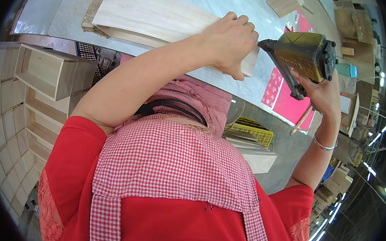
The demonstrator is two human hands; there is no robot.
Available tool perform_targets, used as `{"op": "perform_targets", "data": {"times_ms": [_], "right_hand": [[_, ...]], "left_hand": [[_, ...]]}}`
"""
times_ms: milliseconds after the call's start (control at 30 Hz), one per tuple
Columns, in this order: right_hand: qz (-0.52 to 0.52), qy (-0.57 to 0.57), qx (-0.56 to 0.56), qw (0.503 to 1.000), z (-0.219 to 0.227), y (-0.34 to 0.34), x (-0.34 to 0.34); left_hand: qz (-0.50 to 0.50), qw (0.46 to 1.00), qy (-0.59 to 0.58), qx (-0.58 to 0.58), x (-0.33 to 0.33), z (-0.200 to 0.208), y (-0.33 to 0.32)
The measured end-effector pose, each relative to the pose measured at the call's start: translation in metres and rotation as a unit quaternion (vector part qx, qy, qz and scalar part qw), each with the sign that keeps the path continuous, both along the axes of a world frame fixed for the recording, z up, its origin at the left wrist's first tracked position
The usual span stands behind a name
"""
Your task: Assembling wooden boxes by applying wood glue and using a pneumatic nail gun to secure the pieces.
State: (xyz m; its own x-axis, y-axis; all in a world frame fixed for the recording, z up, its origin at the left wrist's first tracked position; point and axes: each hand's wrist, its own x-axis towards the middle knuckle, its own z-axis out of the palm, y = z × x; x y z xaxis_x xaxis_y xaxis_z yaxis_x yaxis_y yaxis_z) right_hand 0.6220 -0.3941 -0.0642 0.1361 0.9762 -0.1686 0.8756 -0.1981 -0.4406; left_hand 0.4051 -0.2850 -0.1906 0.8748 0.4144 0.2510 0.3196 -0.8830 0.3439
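Observation:
A long pale wooden drawer or box (151,15) lies across the worktable in front of me. My left hand (233,42) grips its right end, fingers over the far side and thumb down on the near side. In my right hand (320,92) is a pneumatic nail gun (300,54), worn yellow and black. Its nose points left and sits close to the right end of the wood, beside my left knuckles. Whether the nose touches the wood I cannot tell. Part of the wood's right end is hidden under my left hand.
The pale worktable (245,90) has a pink sheet (289,103) at its right. Wood blocks (285,3) sit at the far side. Stacked wooden drawers (45,72) stand at left. Below the table edge are a yellow crate (251,129) and thin boards (256,155).

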Motion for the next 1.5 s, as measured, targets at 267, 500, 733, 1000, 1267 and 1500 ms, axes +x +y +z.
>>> {"op": "perform_targets", "data": {"times_ms": [267,500,733,1000,1267,1500], "right_hand": [[0.018,-0.017,-0.005,1.000,0.006,0.004,-0.001],[0.041,-0.010,-0.009,0.999,0.007,0.007,0.004],[0.039,0.020,0.001,0.999,0.007,0.011,0.004],[0.008,0.036,0.013,0.999,0.002,0.002,0.007],[-0.107,0.111,0.084,0.985,-0.014,-0.066,0.028],[-0.219,0.072,0.117,0.966,-0.024,-0.144,0.044]], "left_hand": [[0.004,1.000,0.000,-0.002,0.000,0.000,-0.001],[0.006,1.000,-0.006,-0.007,0.001,-0.002,0.000],[0.003,1.000,0.005,-0.021,0.000,0.002,-0.001],[0.033,0.991,-0.108,0.078,-0.010,-0.006,-0.012],[0.028,0.997,-0.074,0.014,-0.124,-0.064,-0.048],[0.114,0.971,0.123,-0.169,-0.131,-0.074,0.018]]}}
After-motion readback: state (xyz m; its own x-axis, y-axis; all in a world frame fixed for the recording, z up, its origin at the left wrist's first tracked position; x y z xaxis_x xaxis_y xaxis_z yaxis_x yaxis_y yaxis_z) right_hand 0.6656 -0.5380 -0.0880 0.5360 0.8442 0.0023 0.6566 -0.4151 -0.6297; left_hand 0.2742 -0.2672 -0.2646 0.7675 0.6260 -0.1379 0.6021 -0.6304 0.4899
